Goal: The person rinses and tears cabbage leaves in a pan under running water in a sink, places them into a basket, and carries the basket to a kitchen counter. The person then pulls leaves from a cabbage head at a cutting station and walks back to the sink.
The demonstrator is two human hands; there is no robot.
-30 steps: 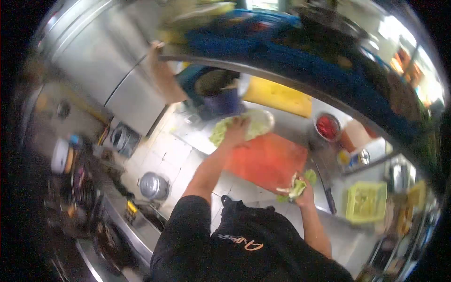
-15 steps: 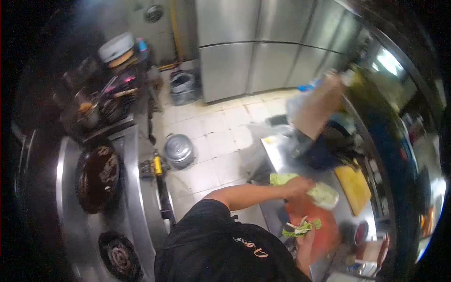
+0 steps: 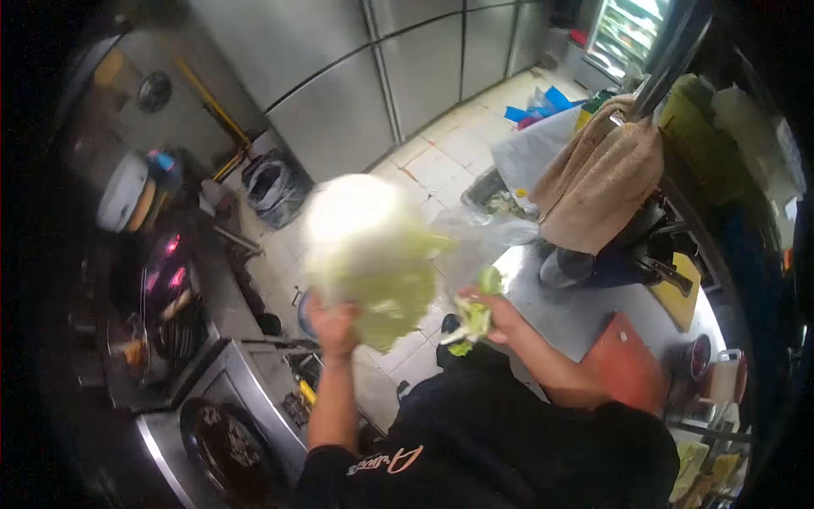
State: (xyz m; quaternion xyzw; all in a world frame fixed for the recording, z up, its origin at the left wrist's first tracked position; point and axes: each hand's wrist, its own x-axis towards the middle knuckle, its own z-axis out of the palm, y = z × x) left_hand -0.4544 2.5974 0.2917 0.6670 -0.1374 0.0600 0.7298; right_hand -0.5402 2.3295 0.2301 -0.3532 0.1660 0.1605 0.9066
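Note:
My left hand grips a large white and pale green mass by its lower left side and holds it up over the floor. It looks like lettuce; motion blur and glare on its white upper part hide whether a container is around it. To its right, my right hand is closed on some loose lettuce leaves, which stick out past the fingers. Beyond my right forearm lies a red cutting board on the steel counter, with a small pale scrap on it.
A yellow cutting board and a knife are at the counter's far right. A brown towel hangs above it. Left stands a stove with a dark wok. A lined bin stands near the steel cabinets.
My view and body have turned toward the right. My left hand has left the counter with the white and green mass. My right hand has carried the leaves off the red board.

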